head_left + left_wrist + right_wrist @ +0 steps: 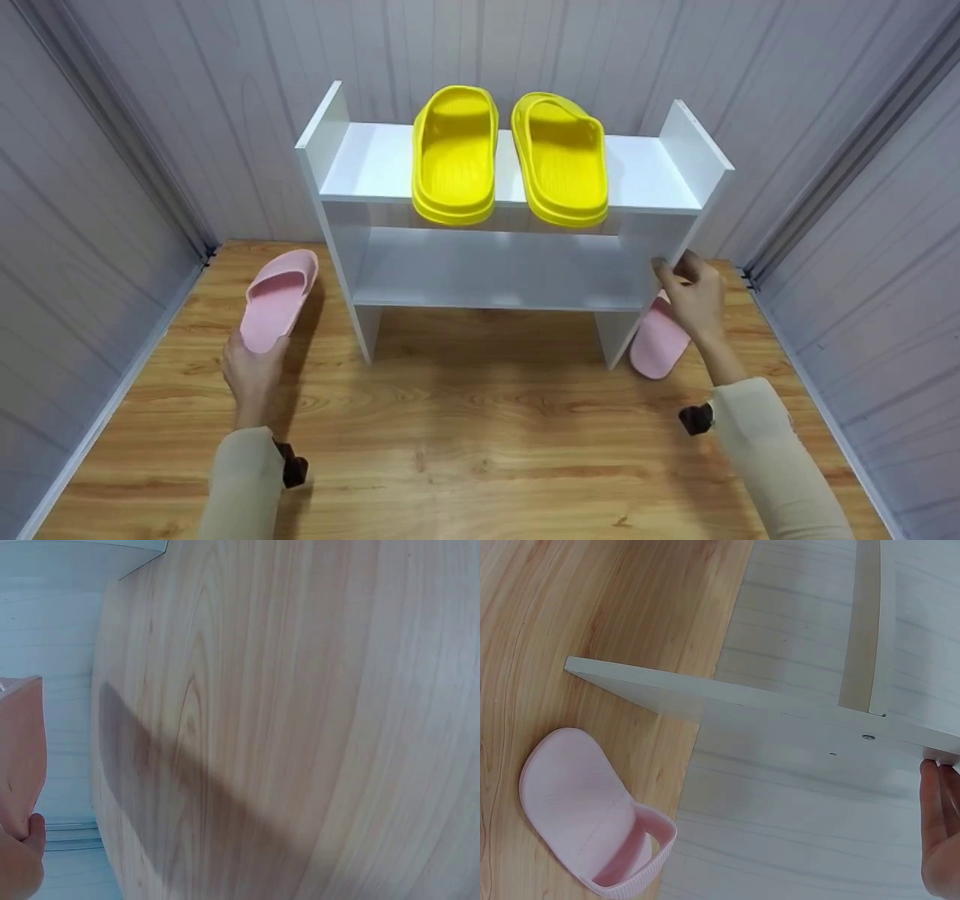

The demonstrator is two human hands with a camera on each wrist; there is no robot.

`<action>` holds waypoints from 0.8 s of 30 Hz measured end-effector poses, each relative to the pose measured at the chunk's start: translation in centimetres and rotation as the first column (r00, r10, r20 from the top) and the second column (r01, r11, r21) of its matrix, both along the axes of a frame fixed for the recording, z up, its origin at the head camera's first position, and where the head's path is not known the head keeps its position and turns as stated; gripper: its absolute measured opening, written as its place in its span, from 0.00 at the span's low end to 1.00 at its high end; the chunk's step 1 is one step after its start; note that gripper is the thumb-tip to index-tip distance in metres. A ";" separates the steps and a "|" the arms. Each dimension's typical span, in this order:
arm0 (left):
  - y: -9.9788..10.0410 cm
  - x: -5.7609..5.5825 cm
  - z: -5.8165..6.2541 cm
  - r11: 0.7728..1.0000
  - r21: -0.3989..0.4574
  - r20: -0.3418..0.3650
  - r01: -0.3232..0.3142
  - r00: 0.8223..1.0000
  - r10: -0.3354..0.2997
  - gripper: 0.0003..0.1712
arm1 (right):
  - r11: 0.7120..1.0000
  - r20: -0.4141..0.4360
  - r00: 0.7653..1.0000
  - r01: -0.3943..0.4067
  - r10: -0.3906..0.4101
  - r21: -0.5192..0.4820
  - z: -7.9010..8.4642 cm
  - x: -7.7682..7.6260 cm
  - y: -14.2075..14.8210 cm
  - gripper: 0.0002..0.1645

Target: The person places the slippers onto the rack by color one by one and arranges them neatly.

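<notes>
In the head view my left hand (253, 367) grips a pink slipper (281, 300) by its heel end, left of a white shoe rack (487, 270). The slipper is raised, with its toe strap pointing toward the back wall and its shadow on the floor. At the right side of the rack, my right hand (694, 296) pinches the front edge of the side panel. Its fingertips meet the panel's outer face in the right wrist view. Below that hand, the other pink slipper (577, 802) lies on the floor beside the panel, partly hidden by the hand in the head view.
Two yellow slippers (459, 161) stand side by side on the top board, their heels overhanging its front edge. A middle shelf (487, 266) runs beneath them. Grooved panel walls (97, 150) enclose the wooden floor (465, 457) at left, back and right.
</notes>
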State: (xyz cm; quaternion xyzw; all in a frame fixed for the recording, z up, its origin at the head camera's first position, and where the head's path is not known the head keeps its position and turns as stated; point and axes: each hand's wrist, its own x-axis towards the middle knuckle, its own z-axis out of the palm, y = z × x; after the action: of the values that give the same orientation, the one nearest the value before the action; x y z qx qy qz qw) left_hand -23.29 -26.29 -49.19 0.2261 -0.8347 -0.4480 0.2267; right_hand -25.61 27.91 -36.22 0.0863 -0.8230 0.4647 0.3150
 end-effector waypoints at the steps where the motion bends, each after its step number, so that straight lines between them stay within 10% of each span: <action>1: -0.1 0.1 0.1 1.000 -0.007 -0.001 0.008 1.000 -0.008 0.37 | 1.000 0.000 1.000 0.001 -0.001 0.002 0.0 0.0 0.0 0.14; 15: -3.2 1.2 2.4 0.985 -0.079 0.054 0.154 0.987 -0.150 0.37 | 1.000 0.004 1.000 0.015 -0.015 0.015 0.0 0.1 0.1 0.14; 24: -5.8 2.3 5.0 0.940 -0.074 0.190 0.332 0.930 -0.314 0.42 | 1.000 -0.002 1.000 0.023 -0.023 0.021 0.2 0.0 0.0 0.13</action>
State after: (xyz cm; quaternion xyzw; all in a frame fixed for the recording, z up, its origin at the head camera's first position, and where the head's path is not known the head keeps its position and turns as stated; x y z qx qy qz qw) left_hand -20.99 -32.05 -44.15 0.1118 -0.8997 -0.4129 0.0870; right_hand -25.59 27.90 -36.06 0.0808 -0.8286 0.4522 0.3200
